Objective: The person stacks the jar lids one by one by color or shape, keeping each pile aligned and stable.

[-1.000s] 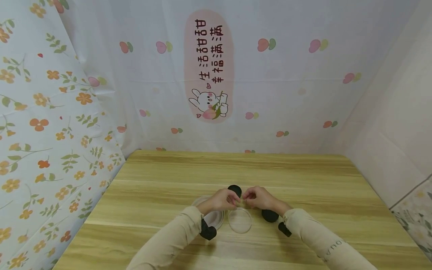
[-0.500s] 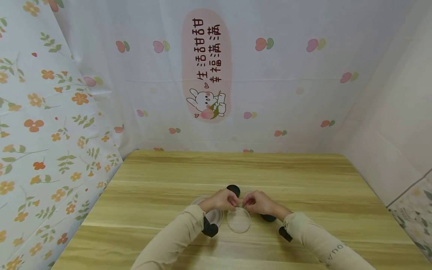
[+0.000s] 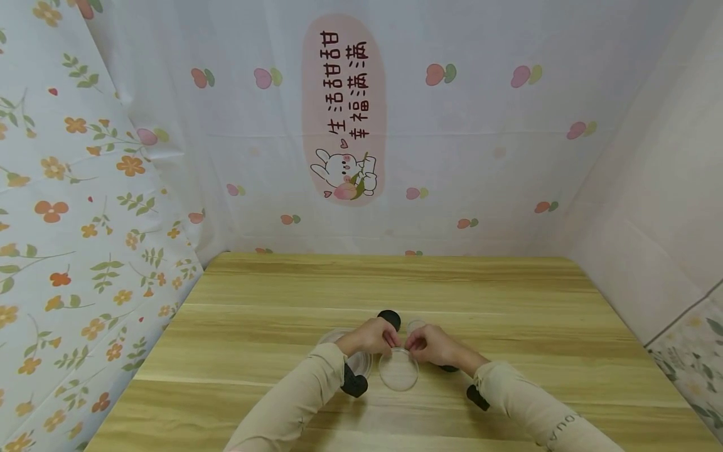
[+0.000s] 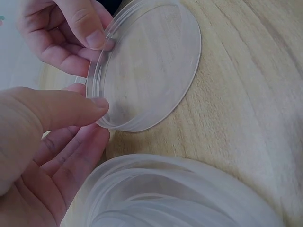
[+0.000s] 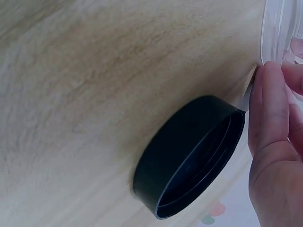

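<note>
A shallow clear round plastic jar (image 3: 398, 371) with a ridged rim stands between my hands at the front middle of the table. In the left wrist view, my left hand (image 4: 57, 127) pinches the rim of the jar (image 4: 151, 66), thumb on the near side and fingers below. My right hand (image 3: 436, 344) pinches the same rim from the other side, with its thumb and fingers at the ridges. My left forearm partly covers a nested stack of larger clear round pieces (image 4: 175, 189). Close to the right hand lies a black round lid (image 5: 184, 151), its hollow side showing.
Another black lid (image 3: 388, 319) lies beyond the left hand. A further clear round piece (image 3: 415, 324) shows behind the right hand. Both wrists carry black camera mounts (image 3: 354, 383). The wooden table (image 3: 316, 282) meets a printed cloth wall at the back.
Both hands have come down onto the rim of the clear jar; the right hand drew nearer, uncovering a clear piece behind it. The head view has shifted slightly.
</note>
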`<state>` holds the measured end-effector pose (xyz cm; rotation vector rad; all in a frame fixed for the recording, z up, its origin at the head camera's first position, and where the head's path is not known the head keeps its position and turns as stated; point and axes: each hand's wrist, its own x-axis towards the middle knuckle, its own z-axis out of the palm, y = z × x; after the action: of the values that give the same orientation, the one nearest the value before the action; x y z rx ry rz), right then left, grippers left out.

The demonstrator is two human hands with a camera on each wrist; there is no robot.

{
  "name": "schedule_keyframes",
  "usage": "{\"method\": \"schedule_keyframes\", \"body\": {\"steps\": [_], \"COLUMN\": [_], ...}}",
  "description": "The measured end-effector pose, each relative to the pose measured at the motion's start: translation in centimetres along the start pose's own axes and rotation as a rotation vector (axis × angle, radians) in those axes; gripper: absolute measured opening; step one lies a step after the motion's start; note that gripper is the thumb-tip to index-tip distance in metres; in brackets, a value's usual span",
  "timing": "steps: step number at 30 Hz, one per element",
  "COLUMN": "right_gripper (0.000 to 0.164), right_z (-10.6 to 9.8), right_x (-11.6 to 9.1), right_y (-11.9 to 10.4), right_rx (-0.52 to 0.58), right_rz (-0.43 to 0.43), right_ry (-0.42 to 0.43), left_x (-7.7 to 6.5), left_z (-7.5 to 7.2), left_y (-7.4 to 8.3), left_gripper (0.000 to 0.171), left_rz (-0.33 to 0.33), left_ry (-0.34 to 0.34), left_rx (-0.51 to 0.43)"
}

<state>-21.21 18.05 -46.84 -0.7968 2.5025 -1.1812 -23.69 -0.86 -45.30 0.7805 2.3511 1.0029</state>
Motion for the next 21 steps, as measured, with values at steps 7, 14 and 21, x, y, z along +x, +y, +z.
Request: {"method": "schedule_keyframes", "body": {"steps": [7,14,21], "right_gripper": [0.007,0.007,0.008], "right_z": [0.19,0.36,0.46], "right_x": [-0.09,-0.26,-0.32], "right_y": [0.01,-0.02,-0.04], "right_rx": [-0.017,-0.011,0.005], "right_rz": [0.003,-0.001,0.0], "right_ry": [0.009,0.019,0.024], "left_x": [-0.07,-0.02,0.0], "left_z": [-0.07,-0.09,-0.02], "left_y": [0.07,0.1,0.11], "left_gripper": [0.018,0.016,0.015], "left_rz": [0.011,-0.001,-0.007], "left_ry": [0.01,0.011,0.019], "left_rx": [0.015,0.015,0.031]}}
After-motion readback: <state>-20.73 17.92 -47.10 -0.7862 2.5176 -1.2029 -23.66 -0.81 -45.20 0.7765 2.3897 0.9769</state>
